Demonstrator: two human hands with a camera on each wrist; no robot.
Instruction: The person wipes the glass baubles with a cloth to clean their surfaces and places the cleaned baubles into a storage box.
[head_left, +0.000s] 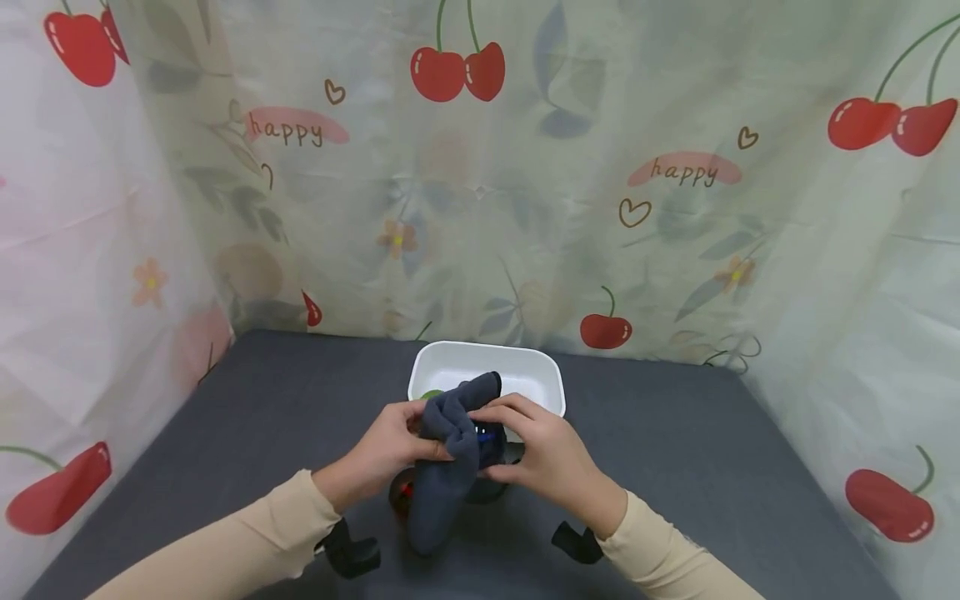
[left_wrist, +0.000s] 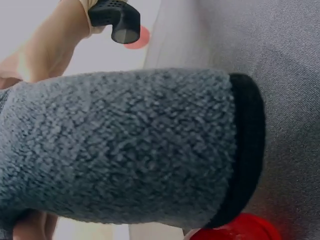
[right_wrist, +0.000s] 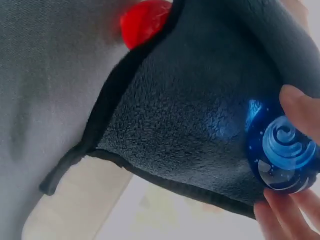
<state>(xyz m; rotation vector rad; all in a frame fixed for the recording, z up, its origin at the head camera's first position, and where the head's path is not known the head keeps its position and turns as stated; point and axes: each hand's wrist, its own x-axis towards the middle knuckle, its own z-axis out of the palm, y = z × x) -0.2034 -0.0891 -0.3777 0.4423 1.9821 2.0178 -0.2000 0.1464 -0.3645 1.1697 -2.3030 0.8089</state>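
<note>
My left hand [head_left: 384, 446] grips a dark grey plush cloth [head_left: 444, 508] with a black edge; the cloth hangs down between my hands. My right hand [head_left: 553, 446] pinches a glossy blue ball [head_left: 491, 443] with a pale swirl on it. The right wrist view shows the blue ball [right_wrist: 282, 150] between thumb and fingertips, right against the cloth [right_wrist: 185, 115]. In the left wrist view, the folded cloth [left_wrist: 130, 147] fills the middle and hides most of the left hand.
Behind my hands stands a white rectangular tray [head_left: 555, 383], with something green [head_left: 431, 393] at its left end. A shiny red round thing [right_wrist: 142, 22] is on the dark grey tabletop [head_left: 660, 467], partly behind the cloth. A printed curtain [head_left: 480, 208] surrounds the table's back and sides.
</note>
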